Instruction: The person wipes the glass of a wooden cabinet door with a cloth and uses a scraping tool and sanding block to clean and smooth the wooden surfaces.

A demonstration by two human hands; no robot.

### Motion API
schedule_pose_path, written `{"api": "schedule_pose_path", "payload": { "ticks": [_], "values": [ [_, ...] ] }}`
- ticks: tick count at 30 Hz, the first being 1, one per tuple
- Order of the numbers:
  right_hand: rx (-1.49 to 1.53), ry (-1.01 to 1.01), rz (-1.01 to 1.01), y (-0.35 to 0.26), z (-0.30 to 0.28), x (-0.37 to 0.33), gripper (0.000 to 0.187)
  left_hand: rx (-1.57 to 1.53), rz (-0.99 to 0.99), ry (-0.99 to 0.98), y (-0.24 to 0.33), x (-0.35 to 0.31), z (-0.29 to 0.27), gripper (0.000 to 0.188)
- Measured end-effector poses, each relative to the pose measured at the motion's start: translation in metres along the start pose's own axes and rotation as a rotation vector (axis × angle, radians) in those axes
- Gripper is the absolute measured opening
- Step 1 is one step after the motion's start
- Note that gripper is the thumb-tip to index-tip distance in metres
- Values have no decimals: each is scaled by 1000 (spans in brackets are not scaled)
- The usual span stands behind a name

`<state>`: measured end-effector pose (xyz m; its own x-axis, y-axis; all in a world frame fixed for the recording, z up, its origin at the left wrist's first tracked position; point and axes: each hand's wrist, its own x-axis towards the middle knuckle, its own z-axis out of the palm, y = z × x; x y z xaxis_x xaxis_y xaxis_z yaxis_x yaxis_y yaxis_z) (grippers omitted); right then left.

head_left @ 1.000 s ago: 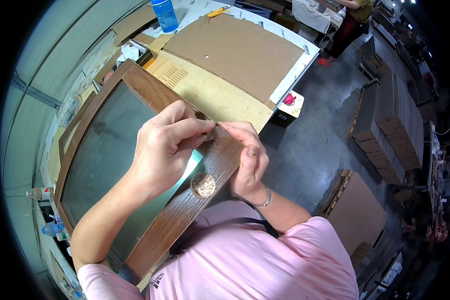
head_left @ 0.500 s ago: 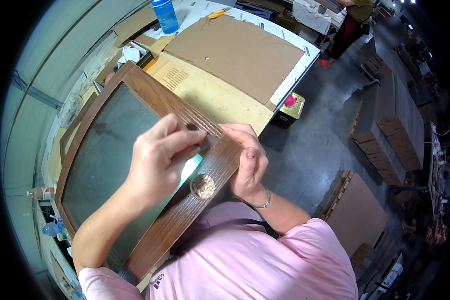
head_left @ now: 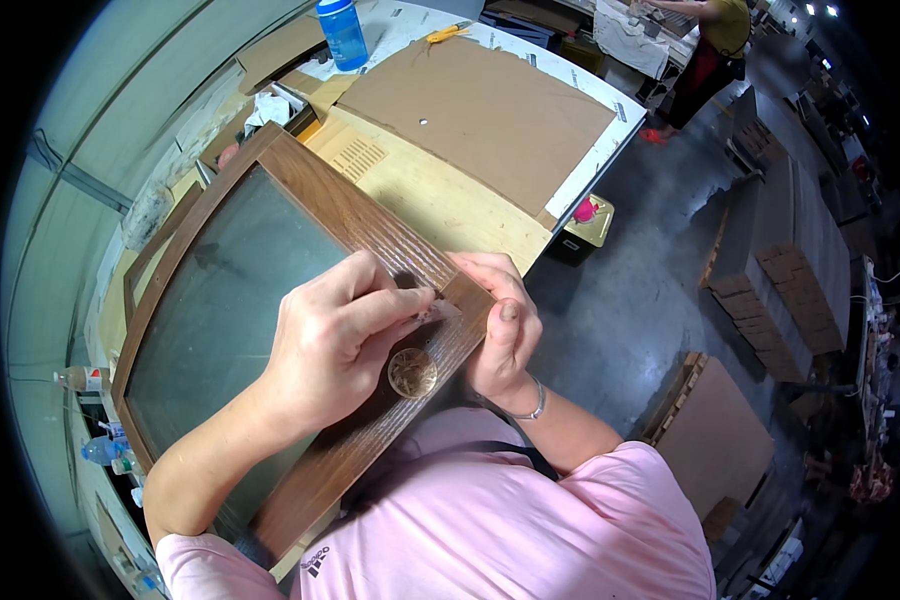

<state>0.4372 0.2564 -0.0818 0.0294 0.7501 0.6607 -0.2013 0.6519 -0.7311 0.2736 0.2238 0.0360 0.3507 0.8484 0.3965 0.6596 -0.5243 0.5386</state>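
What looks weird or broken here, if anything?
The frame has a round, pale hole breaking its brown face, though it may be deliberate. The cardboard has a small white spot, odd on plain brown.

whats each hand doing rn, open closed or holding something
Left hand: closed, pinching; what it holds, if anything, cannot be told.
Right hand: closed on the corner of the flat brown wood-grain frame.
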Motion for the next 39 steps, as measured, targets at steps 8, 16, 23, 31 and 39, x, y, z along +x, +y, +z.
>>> {"api": "schedule_pose_path", "payload": {
  "ticks": [8, 16, 23, 31, 39],
  "values": [
    [-93, -2, 4, -4, -1, 1, 56, 244, 3, 142, -42, 29, -18, 27],
    [-105, 4, 86, -11, 6, -2, 64, 481, -580, 243, -132, 57, -79, 20],
    [-118, 8, 69, -6, 0, -1, 58, 306, -492, 215, -163, 57, -79, 16],
    [-127, -42, 52, -4, -2, 1, 56, 417, -393, 127, -151, 67, -86, 16],
    [-103, -18, 96, -9, 3, 0, 62, 553, -486, 221, -156, 53, -89, 10]
  ]
}}
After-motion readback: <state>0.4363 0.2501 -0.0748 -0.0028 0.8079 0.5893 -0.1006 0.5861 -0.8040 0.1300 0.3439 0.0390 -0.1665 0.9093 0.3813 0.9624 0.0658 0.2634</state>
